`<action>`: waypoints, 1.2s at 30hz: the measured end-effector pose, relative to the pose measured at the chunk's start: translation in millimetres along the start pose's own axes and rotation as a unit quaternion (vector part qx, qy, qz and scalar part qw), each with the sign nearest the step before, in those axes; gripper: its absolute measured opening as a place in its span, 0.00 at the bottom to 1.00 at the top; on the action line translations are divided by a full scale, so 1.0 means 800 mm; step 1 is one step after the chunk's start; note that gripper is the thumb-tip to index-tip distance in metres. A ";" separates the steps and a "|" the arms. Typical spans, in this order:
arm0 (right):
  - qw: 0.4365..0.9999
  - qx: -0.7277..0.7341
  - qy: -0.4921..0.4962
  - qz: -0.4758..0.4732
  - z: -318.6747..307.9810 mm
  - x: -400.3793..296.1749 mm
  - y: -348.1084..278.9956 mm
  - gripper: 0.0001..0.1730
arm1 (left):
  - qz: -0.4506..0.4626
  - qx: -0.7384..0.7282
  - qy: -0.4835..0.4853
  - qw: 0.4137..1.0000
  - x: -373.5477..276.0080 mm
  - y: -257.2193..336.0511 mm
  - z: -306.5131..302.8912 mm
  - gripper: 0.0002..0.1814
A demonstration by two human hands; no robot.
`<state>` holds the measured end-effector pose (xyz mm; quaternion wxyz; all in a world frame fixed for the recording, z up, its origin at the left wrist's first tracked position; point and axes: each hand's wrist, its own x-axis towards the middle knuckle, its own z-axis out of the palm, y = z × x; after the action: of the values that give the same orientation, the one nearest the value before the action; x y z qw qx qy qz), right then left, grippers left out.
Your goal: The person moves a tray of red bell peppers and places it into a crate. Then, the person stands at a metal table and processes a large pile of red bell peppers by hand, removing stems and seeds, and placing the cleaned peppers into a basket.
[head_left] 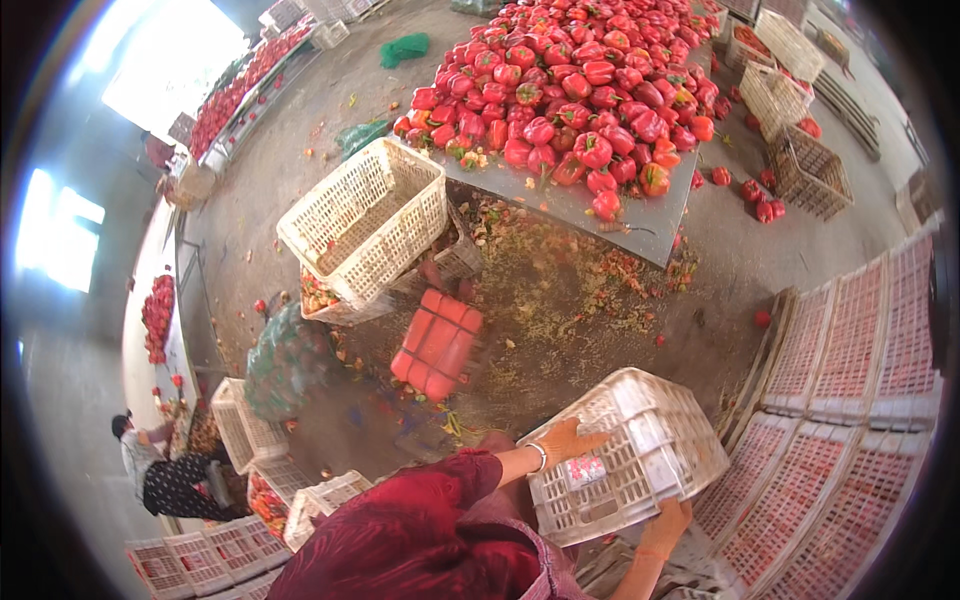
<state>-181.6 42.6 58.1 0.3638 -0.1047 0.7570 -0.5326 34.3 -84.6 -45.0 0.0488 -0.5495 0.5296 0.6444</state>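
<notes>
A white slatted plastic crate (622, 457) is tilted in front of my body, its long side turned up toward me. My left hand (568, 442), in an orange glove with a bracelet at the wrist, lies on that side with the fingers spread. My right hand (667, 517), also gloved, grips the crate's lower edge near a corner. The crate's inside is hidden from view. Ahead, a big heap of red bell peppers (585, 90) covers a metal-topped table (637, 236), with a knife or similar small tool (626, 227) near its front edge.
An orange-red strapped block (437, 343) stands on the littered floor. Left of it are an upright white crate (367, 217) and a green mesh sack (289, 367). Stacked pepper-filled crates (810, 465) line the right. Another person (172, 472) bends at a table on the far left.
</notes>
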 end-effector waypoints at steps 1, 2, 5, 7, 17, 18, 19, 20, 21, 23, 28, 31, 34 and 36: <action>0.998 -0.065 -0.015 0.007 0.003 0.037 0.004 0.05 | -0.006 -0.039 0.029 0.999 0.014 0.005 0.015 0.53; 0.991 -0.130 -0.034 0.018 0.001 0.070 0.005 0.06 | -0.014 -0.082 0.059 0.995 0.027 0.010 0.029 0.51; 0.965 -0.243 -0.065 -0.074 0.031 0.115 -0.044 0.05 | -0.027 -0.221 0.086 0.971 0.021 0.084 0.020 0.44; 0.926 -0.324 -0.073 -0.178 0.055 0.154 -0.071 0.06 | 0.002 -0.281 0.175 0.944 0.044 0.112 0.025 0.38; 0.739 -0.524 -0.213 -0.365 0.099 0.385 -0.168 0.42 | 0.238 0.009 0.086 0.967 0.260 0.206 0.073 0.30; 0.738 -0.528 -0.230 -0.352 0.080 0.394 -0.155 0.45 | 0.179 -0.242 0.013 0.954 0.231 0.237 0.067 0.24; 0.757 -0.551 -0.269 -0.226 0.105 0.345 -0.169 0.46 | 0.095 -0.443 0.016 0.891 0.193 0.247 0.045 0.19; 0.723 -0.568 -0.313 -0.238 0.100 0.340 -0.146 0.45 | 0.091 -0.387 -0.006 0.918 0.206 0.212 0.042 0.20; 0.697 -0.592 -0.370 -0.164 0.096 0.318 -0.144 0.44 | 0.067 -0.330 -0.001 0.942 0.184 0.196 0.029 0.21; 0.633 -0.618 -0.441 -0.153 0.055 0.320 -0.077 0.37 | 0.131 -0.059 0.110 0.983 0.129 0.136 0.011 0.27; 0.657 -0.563 -0.499 -0.051 -0.078 0.300 0.055 0.35 | -0.170 0.168 0.159 0.958 0.017 -0.229 0.016 0.26; 0.556 -0.662 -0.501 -0.044 -0.153 0.306 0.106 0.25 | -0.257 0.209 0.106 0.938 -0.081 -0.281 -0.005 0.26; 0.394 -0.764 -0.501 -0.100 -0.244 0.358 0.191 0.20 | -0.279 0.029 0.266 0.922 -0.169 -0.253 -0.031 0.25; 0.391 -0.750 -0.531 -0.049 -0.196 0.359 0.169 0.19 | -0.360 -0.004 0.326 0.874 -0.198 -0.248 -0.058 0.24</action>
<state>-459.1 55.6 -160.7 0.4400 -0.6335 0.4970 0.3975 254.6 49.3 -41.9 0.1002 -0.8812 0.2786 0.3686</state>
